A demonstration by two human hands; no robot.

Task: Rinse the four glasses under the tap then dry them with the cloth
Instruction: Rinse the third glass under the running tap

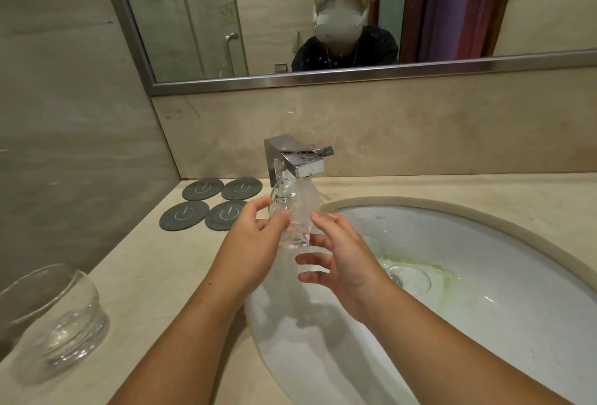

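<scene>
A clear glass (pixel 295 211) is held tilted under the chrome tap (pixel 298 160), with water running over and into it. My left hand (pixel 255 236) grips its left side with thumb and fingers. On the glass's right side rests my right hand (pixel 336 251), its fingers spread; the upper fingers touch the glass and the lower ones stick out free. Another clear glass (pixel 55 320) lies tilted on the counter at the lower left. No cloth is in view.
The white basin (pixel 484 340) fills the lower right, its drain (pixel 399 280) ringed by a greenish stain. Several dark round coasters (pixel 210 202) lie on the beige counter left of the tap. A mirror (pixel 323 17) hangs on the wall above.
</scene>
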